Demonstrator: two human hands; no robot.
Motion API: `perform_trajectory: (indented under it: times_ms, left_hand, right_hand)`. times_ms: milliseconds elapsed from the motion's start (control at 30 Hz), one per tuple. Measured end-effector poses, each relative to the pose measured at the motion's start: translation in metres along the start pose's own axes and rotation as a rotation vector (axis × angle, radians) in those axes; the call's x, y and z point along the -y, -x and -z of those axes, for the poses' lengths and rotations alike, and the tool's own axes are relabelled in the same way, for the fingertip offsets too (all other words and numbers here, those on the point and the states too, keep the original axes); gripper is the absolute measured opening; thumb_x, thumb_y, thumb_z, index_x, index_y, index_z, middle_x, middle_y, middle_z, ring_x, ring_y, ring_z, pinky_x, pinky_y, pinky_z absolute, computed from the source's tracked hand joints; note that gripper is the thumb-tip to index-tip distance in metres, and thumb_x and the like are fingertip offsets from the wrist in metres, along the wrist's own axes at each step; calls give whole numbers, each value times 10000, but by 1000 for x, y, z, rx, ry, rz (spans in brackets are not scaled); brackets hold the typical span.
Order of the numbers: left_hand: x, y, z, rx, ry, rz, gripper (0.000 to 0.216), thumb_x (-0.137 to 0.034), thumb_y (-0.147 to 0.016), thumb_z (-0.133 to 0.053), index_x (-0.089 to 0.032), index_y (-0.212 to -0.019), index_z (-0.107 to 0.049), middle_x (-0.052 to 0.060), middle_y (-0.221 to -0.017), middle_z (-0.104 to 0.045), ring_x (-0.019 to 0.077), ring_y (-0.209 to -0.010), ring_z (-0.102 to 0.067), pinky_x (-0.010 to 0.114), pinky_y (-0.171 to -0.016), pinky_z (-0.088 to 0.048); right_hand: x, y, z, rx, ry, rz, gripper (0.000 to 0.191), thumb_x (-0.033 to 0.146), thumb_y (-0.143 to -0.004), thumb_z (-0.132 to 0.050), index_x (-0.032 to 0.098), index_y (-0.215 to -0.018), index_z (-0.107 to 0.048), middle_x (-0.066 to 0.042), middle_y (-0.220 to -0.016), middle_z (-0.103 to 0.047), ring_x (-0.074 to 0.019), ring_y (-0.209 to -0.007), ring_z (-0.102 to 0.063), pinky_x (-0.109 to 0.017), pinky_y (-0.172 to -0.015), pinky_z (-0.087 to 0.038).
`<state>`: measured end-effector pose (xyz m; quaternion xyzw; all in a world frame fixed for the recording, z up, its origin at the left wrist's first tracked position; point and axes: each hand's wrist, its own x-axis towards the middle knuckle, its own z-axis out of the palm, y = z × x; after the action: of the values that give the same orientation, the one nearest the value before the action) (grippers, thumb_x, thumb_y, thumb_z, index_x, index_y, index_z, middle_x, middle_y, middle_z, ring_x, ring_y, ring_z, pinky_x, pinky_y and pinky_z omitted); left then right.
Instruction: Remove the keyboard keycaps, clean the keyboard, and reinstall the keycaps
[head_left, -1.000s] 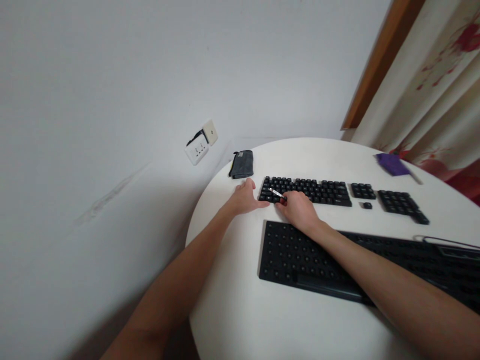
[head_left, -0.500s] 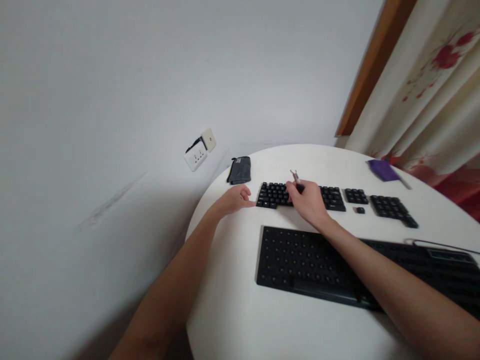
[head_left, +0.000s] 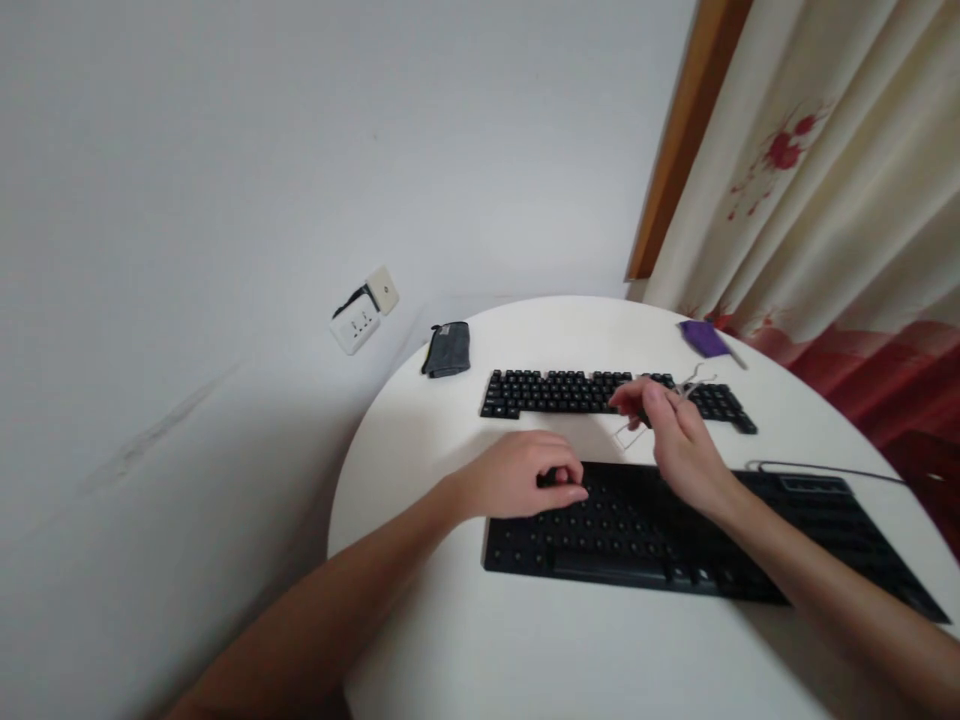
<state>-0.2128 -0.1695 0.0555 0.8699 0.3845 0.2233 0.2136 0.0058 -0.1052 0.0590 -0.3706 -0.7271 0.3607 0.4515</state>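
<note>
A black keyboard (head_left: 615, 565) with most of its keycaps off lies across the table, its long space bar still on near the front edge. My left hand (head_left: 525, 475) hovers over or rests on its upper left part, fingers curled and thumb apart, with no object visible between them. Behind it, removed black keycaps (head_left: 555, 392) stand in rows like a keyboard layout. My right hand (head_left: 679, 435) is closed around a wire keycap puller (head_left: 628, 437), whose thin metal wires stick out at both ends. It is above the keyboard's back edge, in front of the right keycaps.
A dark grey zip pouch (head_left: 448, 350) lies at the table's back left, and a purple item (head_left: 703, 338) at the back right. The keyboard's cable (head_left: 825, 470) runs off to the right. A wall with sockets (head_left: 355, 323) borders the white round table (head_left: 450, 640); a curtain hangs right.
My left hand has left the keycap row's left end and come nearer, over the keyboard. My right hand has moved right and back toward me with the puller. The view has turned slightly right.
</note>
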Motion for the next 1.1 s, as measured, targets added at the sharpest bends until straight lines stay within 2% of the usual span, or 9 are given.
perform_trajectory:
  times_ms: [100,167,233,400,533,667,933,1100]
  left_hand:
    - [-20,-2,-21,102,-122,-64,303,-515,-866,-671,-215,-905,-654,-6,-838,-671,148,-764,-609,274,-689,-431]
    - [-26,-3,-35,143,-205,-96,436,-636,-788,-694,-212,-873,-632,-9,-825,-672,168,-765,-607,294,-667,-425]
    - [-29,-3,-45,166,-284,-113,490,-678,-753,-698,-207,-854,-611,-5,-820,-668,186,-786,-607,312,-660,-422]
    - [-34,-3,-52,194,-426,-183,337,-520,-856,-682,-197,-921,-612,8,-856,-653,193,-833,-595,326,-667,-426]
    - [-35,-3,-55,178,-479,-242,253,-429,-927,-599,-182,-878,-622,25,-818,-634,189,-780,-576,323,-629,-421]
    - [-30,-2,-65,119,-481,-269,194,-349,-902,-589,-176,-816,-617,25,-764,-619,174,-717,-560,305,-586,-419]
    - [-25,-1,-74,-9,-475,-283,167,-324,-826,-603,-179,-744,-616,23,-690,-593,165,-653,-552,278,-519,-393]
    - [-26,0,-76,-17,-495,-278,162,-320,-813,-591,-178,-739,-615,25,-688,-590,165,-645,-557,276,-506,-397]
  right_hand:
    - [-8,21,13,9,61,-75,502,561,-1020,-284,210,-881,-615,-8,-680,-521,-173,-654,-491,-305,-618,-384]
    - [-13,30,15,23,64,-129,506,565,-1018,-288,204,-856,-603,11,-627,-471,-162,-597,-456,-302,-583,-355]
    - [-19,37,13,19,46,-170,513,563,-1017,-297,194,-844,-609,18,-613,-461,-154,-583,-452,-299,-581,-350]
    - [-29,46,5,56,-62,-228,493,550,-1016,-334,185,-840,-615,22,-637,-481,-143,-606,-470,-282,-595,-362]
    - [-32,48,3,92,-103,-257,516,555,-1014,-338,177,-799,-617,23,-620,-483,-140,-596,-469,-278,-584,-359]
    - [-34,48,3,92,-143,-269,521,566,-1009,-346,176,-800,-621,28,-610,-485,-138,-584,-470,-274,-578,-361]
    - [-36,47,2,97,-132,-254,534,577,-1005,-338,180,-799,-628,23,-610,-507,-143,-585,-488,-270,-577,-375]
    - [-38,47,2,94,-120,-259,544,590,-998,-342,177,-801,-636,23,-597,-503,-145,-566,-486,-275,-566,-377]
